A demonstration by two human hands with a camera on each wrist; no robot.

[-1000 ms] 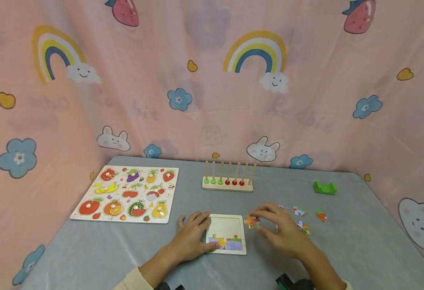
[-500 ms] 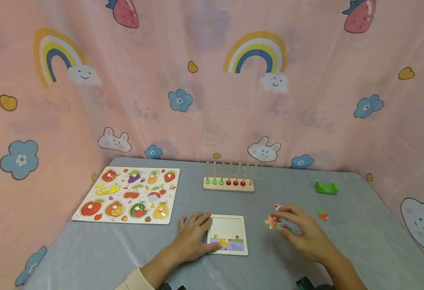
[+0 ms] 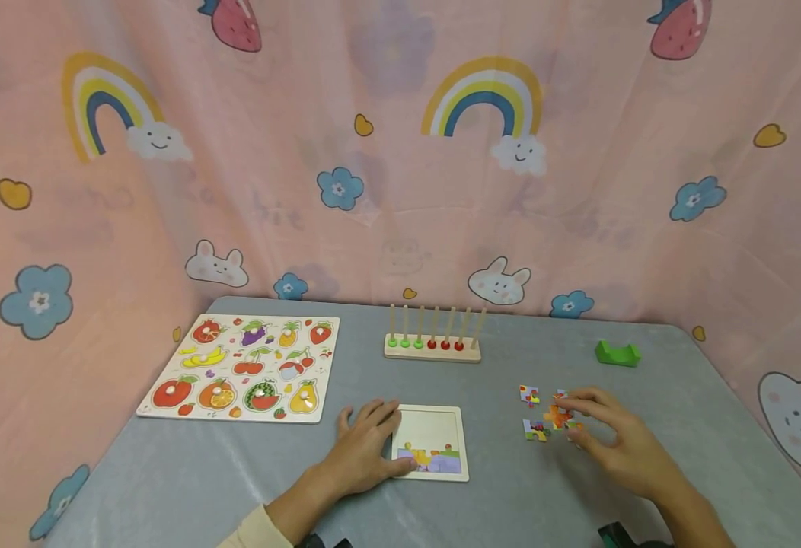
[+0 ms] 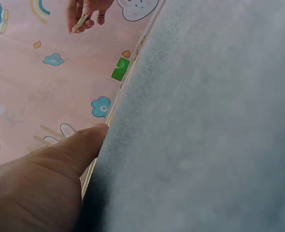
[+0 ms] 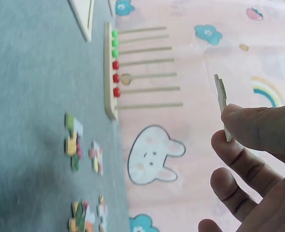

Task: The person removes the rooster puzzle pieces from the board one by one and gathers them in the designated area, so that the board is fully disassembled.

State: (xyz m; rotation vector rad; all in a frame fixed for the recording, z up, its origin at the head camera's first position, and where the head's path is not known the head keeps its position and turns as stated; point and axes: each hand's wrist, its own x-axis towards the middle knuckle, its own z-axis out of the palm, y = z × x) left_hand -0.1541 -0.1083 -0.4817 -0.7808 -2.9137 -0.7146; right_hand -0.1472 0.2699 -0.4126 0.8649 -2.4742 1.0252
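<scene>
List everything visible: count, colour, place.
Curtain: 1, pink, printed, background
Table: 1, grey, lower half
Fruit board: 1, white, multicoloured fruits, left
Peg stand: 1, pale, far middle
Beads: 6 (3 green, 3 red), on stand
Block: 1, green, far right
Puzzle tray: 1, pale, front middle
Tray pieces: count unclear, mostly purple, tray's near end
Loose pieces: at least 4, multicoloured, right side
Held piece: 1, orange, raised off table
Wrist gear: count unclear, dark, bottom edge
Sleeve: 1, cream, left forearm
Left hand: 1, bare, on tray
Right hand: 1, bare, pinching held piece

From above, the head camera faces the table (image 3: 167, 479) and pink curtain (image 3: 400, 167), which both close, tilted wrist views share.
</scene>
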